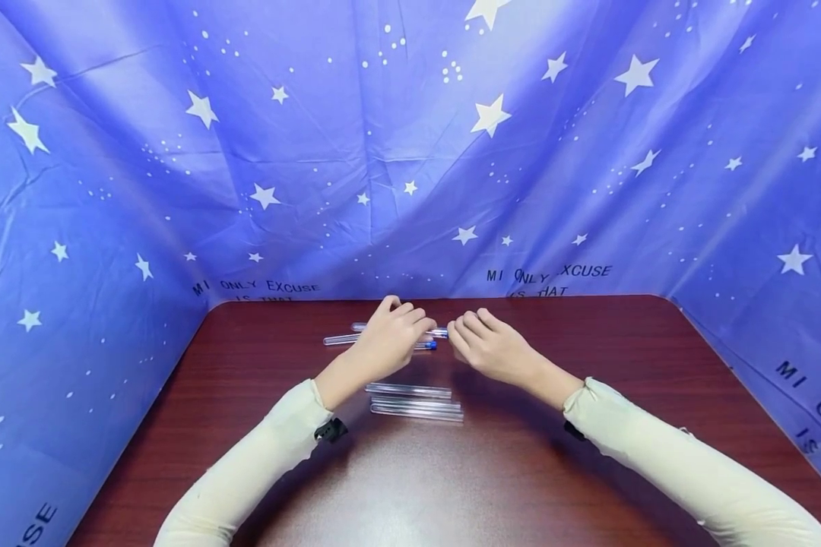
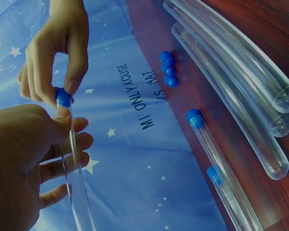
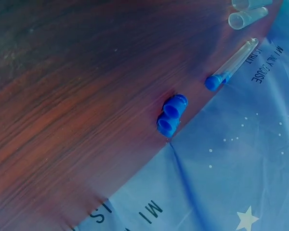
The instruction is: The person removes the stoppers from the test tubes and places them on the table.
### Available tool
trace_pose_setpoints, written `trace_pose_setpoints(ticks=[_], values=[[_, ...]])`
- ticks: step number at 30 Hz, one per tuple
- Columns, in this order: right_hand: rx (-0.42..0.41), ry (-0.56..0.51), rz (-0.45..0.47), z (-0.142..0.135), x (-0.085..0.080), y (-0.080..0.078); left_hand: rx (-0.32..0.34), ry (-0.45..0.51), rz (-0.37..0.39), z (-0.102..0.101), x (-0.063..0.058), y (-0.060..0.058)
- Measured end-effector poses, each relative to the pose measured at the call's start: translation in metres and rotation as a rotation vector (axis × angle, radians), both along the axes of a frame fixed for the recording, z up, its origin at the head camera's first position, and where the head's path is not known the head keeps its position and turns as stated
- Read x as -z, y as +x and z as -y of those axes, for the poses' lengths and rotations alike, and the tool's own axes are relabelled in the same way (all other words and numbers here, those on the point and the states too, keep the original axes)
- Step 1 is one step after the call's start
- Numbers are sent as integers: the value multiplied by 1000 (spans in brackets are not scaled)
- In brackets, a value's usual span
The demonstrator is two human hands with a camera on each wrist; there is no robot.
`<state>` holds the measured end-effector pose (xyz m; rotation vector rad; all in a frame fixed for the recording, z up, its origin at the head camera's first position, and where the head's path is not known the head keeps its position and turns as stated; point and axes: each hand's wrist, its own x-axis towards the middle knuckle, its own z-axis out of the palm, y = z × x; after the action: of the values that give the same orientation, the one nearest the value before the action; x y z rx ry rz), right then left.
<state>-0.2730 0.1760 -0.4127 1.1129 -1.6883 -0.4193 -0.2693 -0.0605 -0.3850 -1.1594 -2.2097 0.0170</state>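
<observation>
Fingers (image 2: 77,62) of the right hand (image 2: 55,50) pinched a blue cap (image 2: 63,99) at the end of a clear tube (image 2: 80,202), which the left hand (image 2: 21,161) gripped just below. Beyond them, on the counter (image 1: 554,471), lay two capped tubes (image 2: 225,173), loose blue caps (image 2: 168,63) and three uncapped tubes (image 2: 231,103).

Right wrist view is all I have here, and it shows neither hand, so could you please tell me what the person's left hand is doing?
Observer: In the left wrist view, the left hand is holding a clear tube.
Operator: Thank you; and the other one?
Observer: The right hand is pinching a blue cap at that tube's upper end.
Operator: Finally, how many lie uncapped, since I see just two at my top edge?
Observer: The head view shows three uncapped tubes lying side by side.
</observation>
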Motion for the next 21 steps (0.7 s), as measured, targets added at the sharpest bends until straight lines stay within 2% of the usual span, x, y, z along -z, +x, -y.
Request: trace_pose_setpoints(ticks=[5,9,16,19,21], values=[[-77,1,19,-1,1,-4,51,-8,-83,0,-1,-5],[-95,-41,95,1,-2,-7,75,6,-122,1,-3,-8],[-115,-161,357,4,-8,-2,100,30,-151,1,-3,-7],[-139,-228,517,3,-11,1,107,37,-182,-1,-4,-7],[-153,-275,658,2,-15,2,111,45,-216,-2,-5,-8]])
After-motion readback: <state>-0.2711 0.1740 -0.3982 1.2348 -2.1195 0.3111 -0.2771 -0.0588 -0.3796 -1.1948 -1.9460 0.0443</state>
